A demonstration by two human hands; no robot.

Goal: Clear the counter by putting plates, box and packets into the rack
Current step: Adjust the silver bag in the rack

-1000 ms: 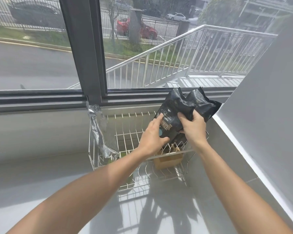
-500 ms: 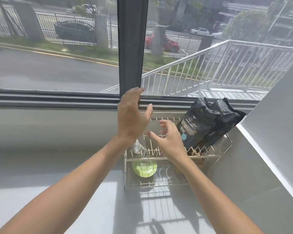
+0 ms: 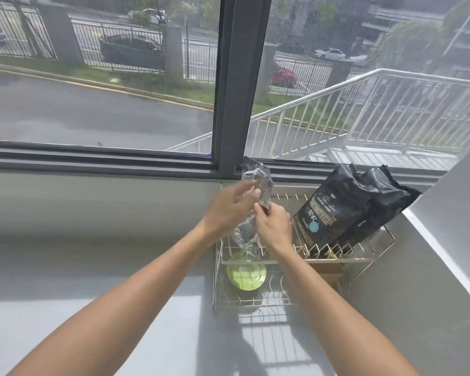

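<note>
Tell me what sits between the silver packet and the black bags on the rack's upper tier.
Only the right hand and bare rack wires lie between the silver packet and the black bags, head view.

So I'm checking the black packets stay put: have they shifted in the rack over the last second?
Yes, slightly. A second ago both hands held the black packets above the rack; now they rest on its right upper tier, released.

Bright daylight through the window [image 3: 98, 77]; rack [image 3: 255, 302] shadows fall forward; edges bowed.
</note>
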